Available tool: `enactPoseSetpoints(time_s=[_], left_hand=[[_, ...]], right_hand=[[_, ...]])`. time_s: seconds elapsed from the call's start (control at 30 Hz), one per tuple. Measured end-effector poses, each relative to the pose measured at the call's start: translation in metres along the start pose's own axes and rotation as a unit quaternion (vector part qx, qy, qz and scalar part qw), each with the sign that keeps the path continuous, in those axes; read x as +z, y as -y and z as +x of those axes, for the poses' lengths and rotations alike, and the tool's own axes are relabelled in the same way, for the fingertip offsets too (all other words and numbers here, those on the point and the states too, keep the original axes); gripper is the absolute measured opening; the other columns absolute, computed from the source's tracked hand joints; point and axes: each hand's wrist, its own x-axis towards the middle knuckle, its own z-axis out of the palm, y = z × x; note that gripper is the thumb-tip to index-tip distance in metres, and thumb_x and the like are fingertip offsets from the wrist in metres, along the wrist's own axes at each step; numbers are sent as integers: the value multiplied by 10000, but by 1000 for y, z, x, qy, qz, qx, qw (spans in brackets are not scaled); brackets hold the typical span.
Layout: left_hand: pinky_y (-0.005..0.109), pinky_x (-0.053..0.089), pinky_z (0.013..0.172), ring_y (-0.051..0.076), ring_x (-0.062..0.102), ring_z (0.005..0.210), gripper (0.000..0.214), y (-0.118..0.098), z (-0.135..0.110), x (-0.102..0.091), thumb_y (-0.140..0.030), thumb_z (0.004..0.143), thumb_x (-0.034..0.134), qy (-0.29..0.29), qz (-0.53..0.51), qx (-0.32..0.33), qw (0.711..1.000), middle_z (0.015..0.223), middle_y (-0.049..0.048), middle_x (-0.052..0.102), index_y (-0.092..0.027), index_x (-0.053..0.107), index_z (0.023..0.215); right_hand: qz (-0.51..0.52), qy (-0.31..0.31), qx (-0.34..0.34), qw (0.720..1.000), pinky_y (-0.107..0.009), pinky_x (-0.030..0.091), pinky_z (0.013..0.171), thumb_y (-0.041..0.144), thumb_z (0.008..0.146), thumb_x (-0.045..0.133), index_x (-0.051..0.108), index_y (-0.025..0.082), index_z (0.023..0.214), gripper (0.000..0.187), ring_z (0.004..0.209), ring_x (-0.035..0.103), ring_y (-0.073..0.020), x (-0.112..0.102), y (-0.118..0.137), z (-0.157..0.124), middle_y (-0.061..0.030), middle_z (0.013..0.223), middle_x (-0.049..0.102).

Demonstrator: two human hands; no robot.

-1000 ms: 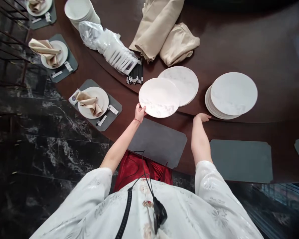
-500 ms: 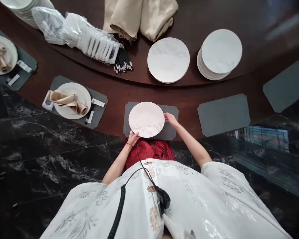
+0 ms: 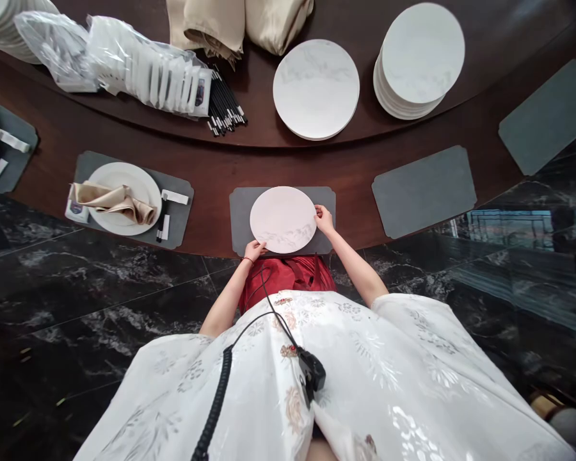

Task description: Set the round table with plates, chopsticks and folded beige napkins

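A white marbled plate (image 3: 283, 219) lies over the middle of a grey placemat (image 3: 240, 218) at the table edge in front of me. My left hand (image 3: 255, 250) grips its lower left rim, fingers closed at the edge. At the right rim, my right hand (image 3: 323, 219) pinches the plate with bent fingers. The undersides of both hands and the plate's base are hidden, so I cannot tell whether it rests fully on the mat.
Left stands a set place with a folded napkin (image 3: 120, 205) on a plate. Bare placemats (image 3: 425, 192) lie to the right. The raised inner table holds plate stacks (image 3: 422, 57), beige cloths (image 3: 214, 25), black chopsticks (image 3: 225, 105) and bagged white packets (image 3: 148, 70).
The plate has moved slightly right and lower onto the mat, more centred. My right hand has closed on its right rim. The whole view has shifted a little.
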Motion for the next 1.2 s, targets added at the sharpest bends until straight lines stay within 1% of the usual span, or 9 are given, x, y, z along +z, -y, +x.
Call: enactPoseSetpoints(time_s=[0.2,0.37,0.53,0.63,0.8,0.87,0.97,1.13,1.2], left_hand=[[265,595,723,169,722,679,192,0,-1,-3,-220,731,816,37,21,-18,999,706,76,728,-100,681,794],[307,595,679,213,719,653,281,-1,-7,-1,-312,628,886,70,55,-36,995,628,98,710,-126,677,651],[293,551,581,233,686,553,328,-31,-3,-27,-364,538,912,138,167,-87,972,474,81,634,-156,659,537],[280,532,573,235,689,571,307,-77,11,-47,-394,610,857,139,261,-80,952,537,106,671,-151,678,559],[283,550,717,194,715,719,268,-197,53,-71,-333,788,686,-56,174,144,972,850,122,754,-123,726,951],[283,545,789,182,716,789,293,-250,70,-80,-298,822,634,-119,162,222,954,919,118,751,-122,709,1043],[287,523,848,178,705,825,279,-323,92,-91,-270,874,571,-151,204,309,916,938,105,744,-131,706,1075],[423,466,955,317,675,1026,333,-411,122,-92,-262,896,594,-204,387,306,846,965,173,713,-132,637,1200],[496,436,980,390,637,1112,390,-429,133,-91,-246,882,609,-238,457,279,810,1028,240,684,-91,588,1238]], right_hand=[[-12,23,21,999,-341,539,884,163,690,521,653,138,1127,458,815,641,-173,-9,8,0,-87,1017,719],[-11,33,32,999,-339,531,913,166,714,548,665,155,1120,423,837,639,-166,-13,11,6,-71,1031,714],[-59,9,35,998,-406,498,1021,207,747,617,669,179,1067,326,965,635,-207,-17,29,24,-94,1108,668],[-51,-64,39,996,-413,418,1127,225,789,624,645,168,1122,338,1167,584,-233,-21,55,61,-126,1227,619],[155,-166,193,955,-327,541,977,304,998,306,518,179,1331,413,1148,628,-153,-35,115,167,-125,1318,588],[232,-195,247,920,-302,587,870,354,1037,112,469,199,1395,529,1094,661,-136,-40,134,208,-129,1303,597],[262,-238,290,889,-303,615,778,446,1024,-42,422,180,1458,688,1063,684,-158,-43,149,250,-157,1260,617],[306,-324,296,845,-317,627,725,545,1007,-3,454,153,1453,749,1093,685,-194,-33,145,277,-161,1228,647],[302,-303,276,861,-309,623,728,534,998,-61,406,159,1485,772,1115,679,-181,-31,141,283,-161,1287,622]])
